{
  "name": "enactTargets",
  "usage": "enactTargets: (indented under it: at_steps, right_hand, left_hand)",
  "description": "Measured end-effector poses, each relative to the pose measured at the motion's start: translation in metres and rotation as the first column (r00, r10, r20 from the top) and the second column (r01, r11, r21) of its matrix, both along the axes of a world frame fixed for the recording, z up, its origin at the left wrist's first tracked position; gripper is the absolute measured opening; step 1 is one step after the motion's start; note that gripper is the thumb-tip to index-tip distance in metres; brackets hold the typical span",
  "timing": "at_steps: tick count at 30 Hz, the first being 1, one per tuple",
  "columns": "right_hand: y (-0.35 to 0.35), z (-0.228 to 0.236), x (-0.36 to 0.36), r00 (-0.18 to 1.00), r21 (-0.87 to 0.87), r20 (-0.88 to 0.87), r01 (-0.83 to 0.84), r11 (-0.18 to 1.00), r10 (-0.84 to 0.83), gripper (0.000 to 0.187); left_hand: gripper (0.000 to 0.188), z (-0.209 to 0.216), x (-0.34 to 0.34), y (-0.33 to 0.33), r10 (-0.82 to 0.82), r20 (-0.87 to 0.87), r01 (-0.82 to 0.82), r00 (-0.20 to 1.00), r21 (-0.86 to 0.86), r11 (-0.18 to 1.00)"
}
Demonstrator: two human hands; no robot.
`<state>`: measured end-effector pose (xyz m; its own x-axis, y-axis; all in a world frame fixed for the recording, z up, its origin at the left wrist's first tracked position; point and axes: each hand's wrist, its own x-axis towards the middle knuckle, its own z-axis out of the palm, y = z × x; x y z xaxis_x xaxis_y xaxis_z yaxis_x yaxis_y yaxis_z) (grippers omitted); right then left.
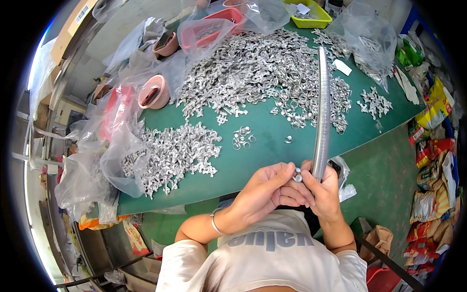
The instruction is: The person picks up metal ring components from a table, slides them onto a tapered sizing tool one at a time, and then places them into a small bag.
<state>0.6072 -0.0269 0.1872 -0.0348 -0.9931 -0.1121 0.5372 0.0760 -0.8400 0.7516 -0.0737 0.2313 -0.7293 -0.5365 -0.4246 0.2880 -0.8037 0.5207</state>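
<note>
Just beyond the table's near edge, my two hands meet in front of my chest. My right hand (323, 195) is closed round the lower end of a long tapered metal ring mandrel (322, 112), which stands up and away from me. A small silvery ring (297, 177) sits at the fingertips of my left hand (265, 189), whose thumb and fingers pinch it. The right thumb lies right beside that ring. On the green table (253, 168) ahead are a few loose rings (243, 138) and a single ring (288, 139).
A big heap of silvery castings (228, 68) and rings (304, 100) covers the table's far middle. A smaller heap (175, 153) lies left, another (375, 103) right. Plastic bags (87, 170), a pink bowl (153, 92), a red tray (211, 30) and a yellow basket (309, 19) stand around.
</note>
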Motion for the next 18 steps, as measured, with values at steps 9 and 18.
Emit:
enactTargets:
  at_steps: [9, 18]
  right_hand:
    - [0.003, 0.008, 0.003, 1.000, -0.015, 0.013, -0.017, 1.000, 0.017, 0.012]
    - [0.006, 0.014, 0.004, 0.999, -0.008, -0.032, -0.009, 1.000, 0.009, 0.013]
  left_hand:
    - [0.028, -0.004, 0.005, 0.004, 0.013, -0.035, -0.014, 0.999, -0.009, 1.000]
    - [0.027, -0.004, 0.008, 0.006, 0.027, -0.059, -0.029, 0.998, -0.019, 0.999]
